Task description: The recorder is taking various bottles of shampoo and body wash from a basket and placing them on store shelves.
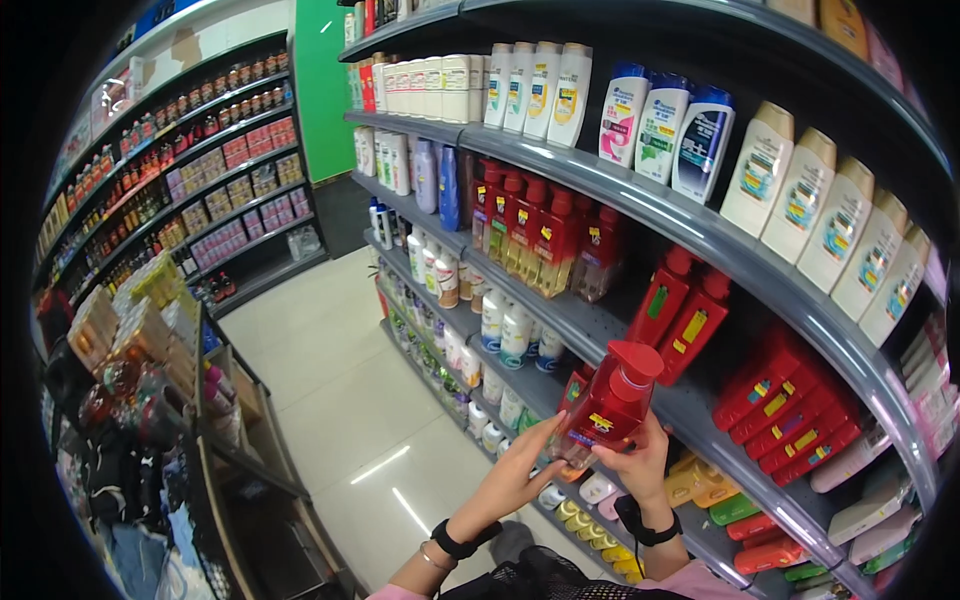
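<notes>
A red pump bottle (606, 405) with a clear lower part is tilted between my two hands, in front of the shelf unit. My left hand (517, 469) grips its lower left side, the thumb near the base. On the other side, my right hand (639, 457) holds the lower right, thumb across the front. Another red bottle (576, 386) shows partly behind the held one; its lower part is hidden. Two red pump bottles (686, 322) stand on the shelf just beyond. To their left is a row of red-topped clear pump bottles (529, 232).
Grey shelf edges (592, 349) curve past close to my hands. White shampoo bottles (570, 94) line the shelf above, and red bottles (787, 412) lie stacked to the right. A tiled floor aisle (337, 375) runs left, beside a wooden display stand (240, 435) with goods.
</notes>
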Available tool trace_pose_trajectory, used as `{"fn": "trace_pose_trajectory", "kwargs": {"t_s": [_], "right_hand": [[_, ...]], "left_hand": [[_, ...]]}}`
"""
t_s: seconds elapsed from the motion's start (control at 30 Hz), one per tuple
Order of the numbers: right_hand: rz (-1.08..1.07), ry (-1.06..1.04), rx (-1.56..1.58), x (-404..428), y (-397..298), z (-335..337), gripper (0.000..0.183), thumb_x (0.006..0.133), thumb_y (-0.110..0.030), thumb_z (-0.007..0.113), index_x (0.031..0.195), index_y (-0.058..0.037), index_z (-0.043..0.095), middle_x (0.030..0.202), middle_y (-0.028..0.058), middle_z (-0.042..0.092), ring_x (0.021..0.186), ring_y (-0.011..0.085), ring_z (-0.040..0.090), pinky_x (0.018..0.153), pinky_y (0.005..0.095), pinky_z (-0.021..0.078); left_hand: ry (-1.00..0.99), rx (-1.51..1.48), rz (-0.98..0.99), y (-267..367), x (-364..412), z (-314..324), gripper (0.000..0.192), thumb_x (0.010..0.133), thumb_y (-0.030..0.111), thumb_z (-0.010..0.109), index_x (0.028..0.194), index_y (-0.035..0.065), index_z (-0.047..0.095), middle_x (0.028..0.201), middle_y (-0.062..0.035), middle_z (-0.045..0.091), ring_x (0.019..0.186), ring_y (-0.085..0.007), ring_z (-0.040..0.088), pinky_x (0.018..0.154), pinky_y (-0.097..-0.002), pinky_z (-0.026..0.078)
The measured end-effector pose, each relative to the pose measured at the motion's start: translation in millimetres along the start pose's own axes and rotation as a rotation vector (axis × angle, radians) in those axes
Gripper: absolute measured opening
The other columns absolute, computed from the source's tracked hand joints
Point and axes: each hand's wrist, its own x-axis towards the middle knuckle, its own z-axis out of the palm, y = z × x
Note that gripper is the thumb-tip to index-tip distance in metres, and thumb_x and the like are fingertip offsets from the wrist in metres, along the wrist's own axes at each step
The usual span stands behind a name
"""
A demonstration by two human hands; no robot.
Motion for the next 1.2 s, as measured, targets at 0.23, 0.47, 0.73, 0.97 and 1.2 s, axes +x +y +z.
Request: {"fn": "trace_pose_trajectory", "kwargs": {"t_s": [0.23,0.47,0.73,0.97,1.2], "right_hand": [[-0.194,0.226,-0.258,77.8,22.2,0.1,0.077,0.06,-0.005,0.079,0.126,0.0062,0.042,0.11,0.0158,0.06,0.101,0.0204,0.058,0.087,0.0307,0.0446],[-0.187,0.34,-0.3,128.0,29.8,3.7,0.074,0.064,-0.009,0.078,0.126,0.0071,0.041,0.115,0.0164,0.057,0.107,0.0219,0.055,0.092,0.0325,0.0427],[-0.152,0.344,-0.38,144.1,47.6,-2.3,0.072,0.068,-0.011,0.076,0.126,0.0113,0.039,0.115,0.0195,0.056,0.108,0.0207,0.053,0.096,0.0341,0.0405],[-0.002,0.354,-0.235,136.2,55.1,-2.6,0.079,0.073,-0.007,0.073,0.135,0.0098,0.027,0.125,0.0183,0.049,0.113,0.0207,0.05,0.099,0.0358,0.0382],[0.106,0.344,-0.563,132.6,30.6,11.5,0.052,0.084,-0.001,0.06,0.128,0.009,0.034,0.111,0.0161,0.058,0.101,0.0145,0.054,0.085,0.0273,0.0449]], "left_hand": [[-0.069,0.086,0.159,-33.0,71.5,-18.8,0.063,0.083,0.004,0.057,0.137,-0.0039,0.024,0.134,-0.0243,0.038,0.124,-0.0371,0.038,0.101,-0.0392,0.034],[-0.096,0.105,0.185,-56.5,131.7,-33.5,0.067,0.084,0.005,0.059,0.139,0.0009,0.021,0.139,-0.0204,0.033,0.123,-0.0345,0.041,0.096,-0.0381,0.042],[-0.195,0.034,0.247,-75.2,162.1,-36.2,0.062,0.082,0.005,0.059,0.136,-0.0019,0.027,0.122,-0.0238,0.044,0.114,-0.0388,0.044,0.096,-0.0404,0.037],[-0.315,-0.026,0.254,-79.9,176.1,-49.4,0.057,0.082,0.004,0.059,0.134,0.0021,0.034,0.116,-0.0195,0.047,0.108,-0.0336,0.049,0.092,-0.0372,0.04],[-0.356,-0.059,0.294,-91.2,185.2,-52.8,0.056,0.083,0.005,0.059,0.133,0.0013,0.036,0.119,-0.0197,0.046,0.109,-0.0341,0.048,0.092,-0.0372,0.039]]}}
